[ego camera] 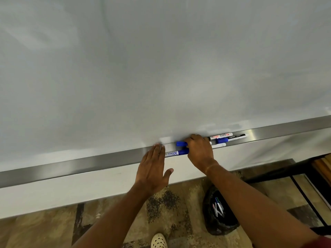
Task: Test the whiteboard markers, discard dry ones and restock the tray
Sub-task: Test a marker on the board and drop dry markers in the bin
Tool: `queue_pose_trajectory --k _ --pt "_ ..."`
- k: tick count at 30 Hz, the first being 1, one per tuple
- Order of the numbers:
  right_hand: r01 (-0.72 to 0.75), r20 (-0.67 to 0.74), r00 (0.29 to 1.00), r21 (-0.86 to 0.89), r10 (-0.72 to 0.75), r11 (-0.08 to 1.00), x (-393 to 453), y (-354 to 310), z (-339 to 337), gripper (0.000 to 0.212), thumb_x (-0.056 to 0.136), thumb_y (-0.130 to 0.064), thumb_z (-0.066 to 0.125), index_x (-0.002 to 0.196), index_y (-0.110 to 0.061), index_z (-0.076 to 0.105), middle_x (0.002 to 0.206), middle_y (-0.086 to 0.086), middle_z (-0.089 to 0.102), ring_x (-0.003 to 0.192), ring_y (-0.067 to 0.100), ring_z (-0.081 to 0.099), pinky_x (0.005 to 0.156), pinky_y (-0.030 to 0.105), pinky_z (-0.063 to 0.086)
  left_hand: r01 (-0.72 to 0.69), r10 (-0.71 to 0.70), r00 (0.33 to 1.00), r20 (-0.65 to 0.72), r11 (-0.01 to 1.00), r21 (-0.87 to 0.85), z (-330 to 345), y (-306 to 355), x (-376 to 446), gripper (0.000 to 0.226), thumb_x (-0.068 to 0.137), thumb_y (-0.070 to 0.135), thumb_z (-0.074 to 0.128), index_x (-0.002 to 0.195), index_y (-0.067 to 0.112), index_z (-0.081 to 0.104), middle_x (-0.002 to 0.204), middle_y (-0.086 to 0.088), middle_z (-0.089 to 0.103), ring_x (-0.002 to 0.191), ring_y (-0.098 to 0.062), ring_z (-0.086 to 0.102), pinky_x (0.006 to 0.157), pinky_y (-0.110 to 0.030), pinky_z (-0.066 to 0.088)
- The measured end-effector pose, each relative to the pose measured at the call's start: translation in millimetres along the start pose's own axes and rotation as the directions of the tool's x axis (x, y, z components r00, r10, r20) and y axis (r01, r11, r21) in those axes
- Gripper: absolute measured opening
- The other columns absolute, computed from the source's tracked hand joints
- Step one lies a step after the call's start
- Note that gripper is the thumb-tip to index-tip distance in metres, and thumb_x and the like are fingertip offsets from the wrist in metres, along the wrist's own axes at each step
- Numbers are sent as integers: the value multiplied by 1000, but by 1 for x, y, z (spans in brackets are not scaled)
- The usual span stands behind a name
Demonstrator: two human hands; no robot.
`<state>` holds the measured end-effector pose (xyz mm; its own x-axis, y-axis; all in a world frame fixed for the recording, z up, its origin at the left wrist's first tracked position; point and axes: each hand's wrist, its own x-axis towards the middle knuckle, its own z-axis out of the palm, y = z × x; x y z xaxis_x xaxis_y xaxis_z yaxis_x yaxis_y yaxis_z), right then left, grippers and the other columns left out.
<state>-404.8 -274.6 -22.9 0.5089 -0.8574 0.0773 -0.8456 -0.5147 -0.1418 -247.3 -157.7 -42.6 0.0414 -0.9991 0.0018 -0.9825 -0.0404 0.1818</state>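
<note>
While right hand (pixel 198 149) hides its grip on blue markers (pixel 181 144), left hand (pixel 152 169) flat, tray (pixel 89 161)

A pale wall (pixel 89 194) runs below a broad white surface lit evenly with soft glare. The floor (pixel 111 219) is mottled brown and tan tile with dark speckled patches. At right, a dark-framed piece of furniture (pixel 304 178) holds wooden slats; its type cannot be determined.

a marker (pixel 221 136) at the back of the tray (pixel 107 158), toward its right end, reads "marker"; the black-ended one (pixel 236 137) just in front reads "camlin".
</note>
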Motion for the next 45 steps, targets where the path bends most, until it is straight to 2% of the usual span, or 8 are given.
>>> queue_pose_trajectory --k 12,15,17,19,26,33,39,45 --pt "201 -210 957 -25 -201 979 -20 -27 -27 41 59 -4 82 96 -13 71 90 5 70 75 23 66 74 36 51 -76 62 978 -201 995 -63 -45 6 20 57 97 37 46 146 14 30 150 -5 35 137 -22 34 113 -33 24" --pt "240 -262 937 -6 -233 971 -28 -39 -31 39 59 1 81 94 -12 71 88 5 70 75 23 65 73 35 50 -184 169 961 -218 982 -52 -54 3 18 52 75 22 79 122 8 61 118 -12 65 102 -29 65 89 -38 50" --pt "252 -292 926 9 -239 968 -35 -44 -34 38 61 5 77 94 -13 71 86 4 68 75 23 64 73 35 48 -247 234 936 -262 969 -19 -53 -1 13 44 59 13 88 100 9 71 87 -8 72 71 -25 69 67 -34 56" --pt "266 -311 918 18 -248 964 -41 -49 -35 37 64 6 73 96 -14 70 87 2 67 76 21 63 73 33 47 -264 250 924 -289 965 -10 -56 -4 7 39 58 10 88 93 12 72 78 -4 72 62 -21 67 59 -30 55" --pt "269 -277 927 29 -251 963 -67 -55 -43 31 73 -18 80 102 -15 69 94 3 71 82 22 67 76 35 53 -195 180 934 -309 981 -19 -66 -6 -27 37 56 13 90 88 11 72 73 -5 71 56 -20 65 53 -30 54" --pt "371 -322 879 -3 -352 929 -99 -70 -53 38 58 -16 90 89 -17 70 82 2 69 70 18 64 65 31 52 -111 101 965 -240 993 -32 -79 2 -72 29 95 27 53 120 14 59 108 -6 65 92 -22 61 80 -27 44" --pt "432 -407 826 11 -391 902 -146 -75 -53 33 62 -12 86 91 -16 71 82 1 69 75 18 65 69 32 51 -82 65 981 -185 993 -89 -85 17 -119 27 97 30 49 121 19 58 111 -1 65 94 -16 59 78 -21 38" --pt "506 -451 776 29 -440 862 -176 -86 -60 26 70 -6 79 93 -15 71 81 1 68 71 17 60 64 31 46 -48 15 982 -187 984 -174 -95 23 -160 26 97 29 51 116 17 62 104 -2 67 86 -18 59 76 -25 44"
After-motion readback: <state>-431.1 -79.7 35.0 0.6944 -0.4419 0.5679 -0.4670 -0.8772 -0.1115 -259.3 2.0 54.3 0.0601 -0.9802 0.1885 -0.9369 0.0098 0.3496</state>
